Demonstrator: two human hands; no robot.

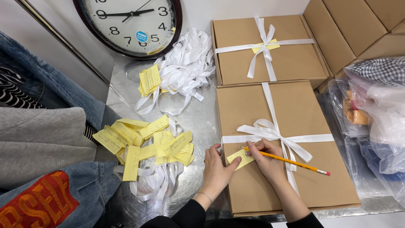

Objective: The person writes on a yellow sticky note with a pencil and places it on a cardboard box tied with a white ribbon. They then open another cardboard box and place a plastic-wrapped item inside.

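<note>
My right hand (267, 160) grips an orange pencil (295, 163) with a pink eraser, its tip on a small yellow paper tag (237, 158). My left hand (217, 169) presses that tag flat with its fingers against the lid of a brown cardboard box (320, 177). The box is tied with a white ribbon (274, 131) knotted in a bow at its middle. A second brown box (291, 59) with a white ribbon and a yellow tag lies just behind it.
Several loose yellow tags (143, 143) and white ribbons (185, 67) lie on the metal table (198, 118) to the left. A round wall clock (130, 25) leans at the back. Folded clothes (38, 143) lie far left, bagged items (375, 118) at right, flat cartons (346, 25) behind.
</note>
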